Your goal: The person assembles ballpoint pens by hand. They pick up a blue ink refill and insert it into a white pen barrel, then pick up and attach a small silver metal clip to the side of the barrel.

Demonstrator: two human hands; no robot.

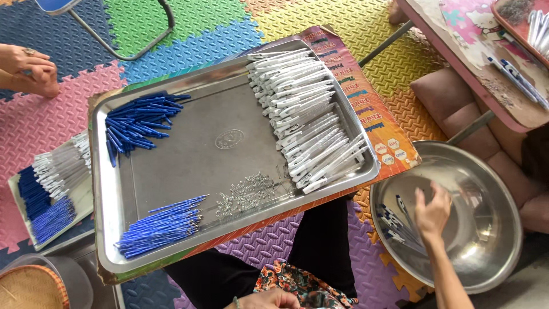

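My right hand [432, 213] open inside steel bowl [492, 229] | finished pens [397, 226] just left of fingers, axes diagonal | left hand [269, 299] farther, grip unclear

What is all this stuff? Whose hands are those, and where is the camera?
The camera sits on a person's head and looks down, so you see what that person sees. There is no machine here, only bare hands. The person's right hand reaches into a big round metal bowl, right above a few finished blue and white pens. The left hand rests low near the lap and holds nothing that I can see.

On the lap lies a shiny metal tray. It carries white pen bodies, dark blue caps, thin blue ink tubes and a little heap of tiny springs.

At the top left, another person's hands rest on the colourful foam mat. A smaller tray of pen parts lies at the left.
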